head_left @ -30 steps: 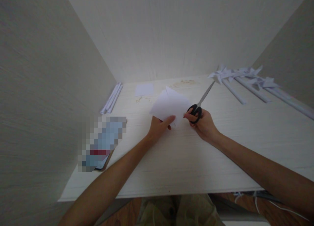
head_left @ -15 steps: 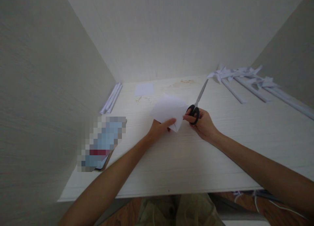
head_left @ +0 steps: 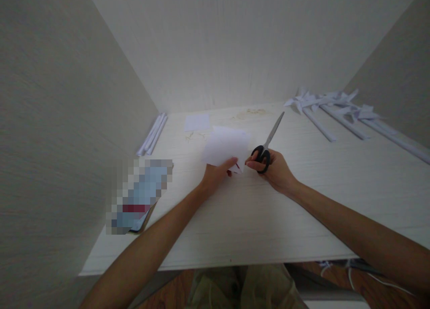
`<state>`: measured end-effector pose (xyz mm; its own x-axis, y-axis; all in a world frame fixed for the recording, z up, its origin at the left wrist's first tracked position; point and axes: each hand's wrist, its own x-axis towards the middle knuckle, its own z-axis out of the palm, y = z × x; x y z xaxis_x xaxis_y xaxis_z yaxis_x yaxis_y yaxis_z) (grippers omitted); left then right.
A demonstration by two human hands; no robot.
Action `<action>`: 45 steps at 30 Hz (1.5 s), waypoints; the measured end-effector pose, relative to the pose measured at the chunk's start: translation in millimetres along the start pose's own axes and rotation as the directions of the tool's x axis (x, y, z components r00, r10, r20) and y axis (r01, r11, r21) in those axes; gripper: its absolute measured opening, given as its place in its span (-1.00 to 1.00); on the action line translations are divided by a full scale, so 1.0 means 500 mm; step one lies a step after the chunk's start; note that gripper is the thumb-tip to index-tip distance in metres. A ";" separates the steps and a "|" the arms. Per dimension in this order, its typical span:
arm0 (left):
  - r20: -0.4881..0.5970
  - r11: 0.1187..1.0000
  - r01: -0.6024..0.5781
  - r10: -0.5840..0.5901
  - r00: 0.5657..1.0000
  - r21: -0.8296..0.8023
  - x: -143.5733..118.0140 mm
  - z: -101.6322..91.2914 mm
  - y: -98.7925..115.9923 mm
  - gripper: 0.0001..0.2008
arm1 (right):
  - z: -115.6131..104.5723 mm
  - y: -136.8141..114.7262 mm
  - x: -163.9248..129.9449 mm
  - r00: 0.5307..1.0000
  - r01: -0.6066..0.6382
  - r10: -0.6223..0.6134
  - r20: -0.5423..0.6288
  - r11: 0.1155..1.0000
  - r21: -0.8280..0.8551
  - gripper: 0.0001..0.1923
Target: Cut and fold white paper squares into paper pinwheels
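Observation:
A white sheet of paper point(head_left: 225, 144) is pinched in my left hand point(head_left: 217, 174), thumb on top and fingers beneath. At its near right corner a slit stands partly apart and a fingertip shows through. My right hand point(head_left: 273, 168) holds black-handled scissors point(head_left: 273, 130), with fingers through the loops. Their blades are closed and point up and away, toward the back right. The right fingertips sit just beside the paper's right corner; whether they touch it I cannot tell.
Several rolled paper sticks point(head_left: 156, 133) lie at the left wall, near a blurred-out phone point(head_left: 144, 192). A small paper square point(head_left: 197, 122) lies toward the back, by thin tan scraps point(head_left: 195, 136). Paper pinwheels on sticks point(head_left: 336, 104) are piled at the back right.
The paper and my left hand have shifted slightly left, and the corner slit has spread wider. My right hand with the scissors has also moved a little left.

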<state>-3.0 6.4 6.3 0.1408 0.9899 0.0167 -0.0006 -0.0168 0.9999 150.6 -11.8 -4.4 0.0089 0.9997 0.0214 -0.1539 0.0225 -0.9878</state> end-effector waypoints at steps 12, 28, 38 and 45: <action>-0.054 0.997 -0.004 0.008 0.998 0.071 -0.001 0.000 0.005 -0.77 | 0.012 0.001 -0.009 0.993 0.016 -0.005 0.115 0.995 -0.098 -0.70; 0.011 0.991 0.002 -0.003 1.000 0.130 -0.008 0.005 0.010 -0.75 | 0.013 -0.005 -0.010 0.995 0.083 -0.074 0.060 0.983 -0.161 -0.70; 0.024 0.989 -0.011 0.008 1.000 0.149 -0.011 0.005 0.011 -0.76 | 0.014 -0.009 -0.012 0.995 0.100 -0.092 0.043 0.963 -0.252 -0.65; 0.031 0.991 0.000 -0.004 1.000 0.134 -0.012 0.006 0.014 -0.79 | 0.013 -0.002 -0.010 0.996 0.092 -0.085 0.040 0.970 -0.223 -0.68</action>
<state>-1.1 0.1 13.0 0.1714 0.9851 0.0121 0.1325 -0.0352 0.9906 144.4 -16.9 -2.4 -0.0180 0.9936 0.1112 0.0723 0.1122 -0.9911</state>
